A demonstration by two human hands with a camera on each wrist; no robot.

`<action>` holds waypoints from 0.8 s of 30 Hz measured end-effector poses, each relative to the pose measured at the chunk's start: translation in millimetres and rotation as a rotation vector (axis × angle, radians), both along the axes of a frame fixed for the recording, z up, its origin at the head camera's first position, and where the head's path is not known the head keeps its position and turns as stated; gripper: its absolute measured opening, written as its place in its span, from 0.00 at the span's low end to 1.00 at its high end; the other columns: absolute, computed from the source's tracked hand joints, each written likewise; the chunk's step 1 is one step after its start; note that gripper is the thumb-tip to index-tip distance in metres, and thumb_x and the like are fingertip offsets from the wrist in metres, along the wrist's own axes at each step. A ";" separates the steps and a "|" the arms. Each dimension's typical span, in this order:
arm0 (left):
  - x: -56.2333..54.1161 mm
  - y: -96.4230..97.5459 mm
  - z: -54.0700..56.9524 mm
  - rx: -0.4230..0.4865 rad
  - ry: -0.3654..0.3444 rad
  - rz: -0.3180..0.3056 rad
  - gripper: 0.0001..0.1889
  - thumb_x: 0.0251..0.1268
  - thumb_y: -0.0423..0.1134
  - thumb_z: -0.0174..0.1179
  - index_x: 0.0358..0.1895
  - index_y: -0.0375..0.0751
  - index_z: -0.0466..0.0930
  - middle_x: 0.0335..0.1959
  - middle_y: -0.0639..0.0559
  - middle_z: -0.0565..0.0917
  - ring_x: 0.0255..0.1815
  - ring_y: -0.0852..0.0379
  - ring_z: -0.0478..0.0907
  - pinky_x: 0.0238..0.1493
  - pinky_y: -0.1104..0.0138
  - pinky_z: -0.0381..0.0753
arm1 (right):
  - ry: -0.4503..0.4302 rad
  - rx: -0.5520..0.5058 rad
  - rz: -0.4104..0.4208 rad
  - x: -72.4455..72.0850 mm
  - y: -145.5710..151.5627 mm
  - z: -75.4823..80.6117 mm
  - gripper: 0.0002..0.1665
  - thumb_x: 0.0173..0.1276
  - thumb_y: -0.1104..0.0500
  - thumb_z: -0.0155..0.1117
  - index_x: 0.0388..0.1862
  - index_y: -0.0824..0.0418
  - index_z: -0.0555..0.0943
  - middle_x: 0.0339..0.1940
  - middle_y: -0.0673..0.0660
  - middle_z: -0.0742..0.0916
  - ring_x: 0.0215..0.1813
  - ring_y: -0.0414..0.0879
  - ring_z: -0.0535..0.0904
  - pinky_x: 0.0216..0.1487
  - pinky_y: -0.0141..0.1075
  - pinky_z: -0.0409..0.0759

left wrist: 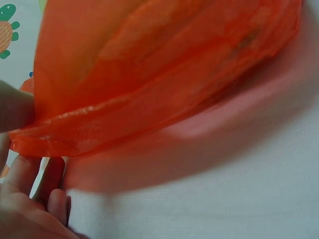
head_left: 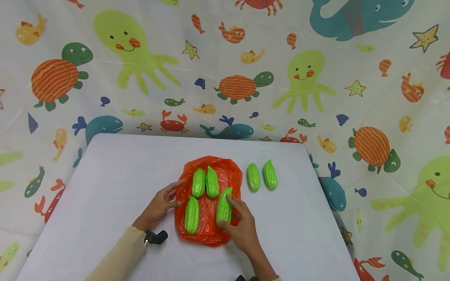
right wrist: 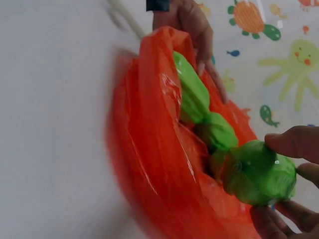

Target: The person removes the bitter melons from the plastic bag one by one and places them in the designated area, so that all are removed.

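Observation:
An orange-red plastic bag (head_left: 207,238) lies spread with its rim rolled up, several glossy green, ridged, cucumber-shaped vegetables inside. My left hand (head_left: 159,205) is at the bag's left rim; in the left wrist view the rim (left wrist: 55,142) runs between thumb and fingers (left wrist: 22,174). My right hand (head_left: 242,226) grips one green vegetable (head_left: 224,208) over the bag's right side, thumb at its near end and fingers along its right. Up close in the right wrist view, this held vegetable (right wrist: 259,172) has its end toward the camera. Two more vegetables (head_left: 198,182) (head_left: 212,182) lie at the back of the bag, and another vegetable (head_left: 191,215) at front left.
Two similar green vegetables (head_left: 253,177) (head_left: 270,175) lie on the white table (head_left: 291,234), right of the bag. Behind the table hangs a curtain (head_left: 197,70) printed with sea animals. A black strap (head_left: 156,237) is round the left wrist.

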State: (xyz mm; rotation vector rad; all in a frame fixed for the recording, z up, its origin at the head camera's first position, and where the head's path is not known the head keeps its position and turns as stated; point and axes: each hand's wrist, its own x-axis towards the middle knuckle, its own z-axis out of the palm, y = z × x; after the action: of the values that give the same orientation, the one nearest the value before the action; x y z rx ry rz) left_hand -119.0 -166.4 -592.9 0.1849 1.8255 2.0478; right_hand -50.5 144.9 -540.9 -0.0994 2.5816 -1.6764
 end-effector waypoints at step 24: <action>-0.7 0.3 -0.4 0.014 -0.003 -0.005 0.41 0.71 0.25 0.62 0.84 0.44 0.60 0.86 0.38 0.60 0.81 0.51 0.65 0.66 0.75 0.80 | -0.122 0.097 -0.147 -4.3 93.5 -9.8 0.50 0.58 0.70 0.79 0.78 0.45 0.76 0.81 0.57 0.76 0.71 0.58 0.80 0.70 0.55 0.81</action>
State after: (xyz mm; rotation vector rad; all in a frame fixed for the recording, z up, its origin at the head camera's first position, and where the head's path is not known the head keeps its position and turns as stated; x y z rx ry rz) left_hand -119.7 -166.0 -593.4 0.1902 1.8072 2.0574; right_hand -54.9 238.4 -550.7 0.1963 2.6286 -1.5433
